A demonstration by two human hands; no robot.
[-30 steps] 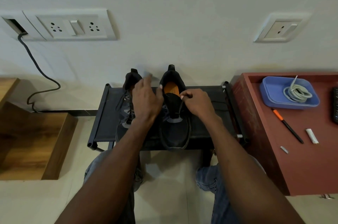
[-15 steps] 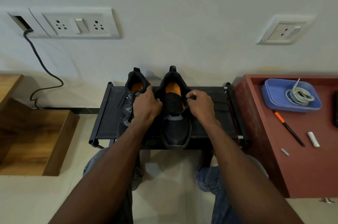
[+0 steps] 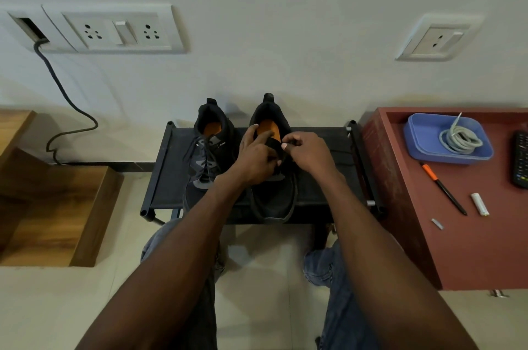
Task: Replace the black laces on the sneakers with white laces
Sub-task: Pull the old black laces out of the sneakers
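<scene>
Fingers of both the left hand [image 3: 255, 159] and right hand [image 3: 307, 153] are pinched on the tongue of the right sneaker [image 3: 274, 178], set on the black rack [image 3: 328, 178]. Black laces [image 3: 204, 159] remain in the left sneaker [image 3: 208, 161]; white laces [image 3: 460, 138] lie unused in the blue tray [image 3: 423, 146].

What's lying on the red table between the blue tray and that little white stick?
In the head view, an orange-and-black pen lies on the red table between the blue tray holding the coiled white laces and the white stick.
</scene>
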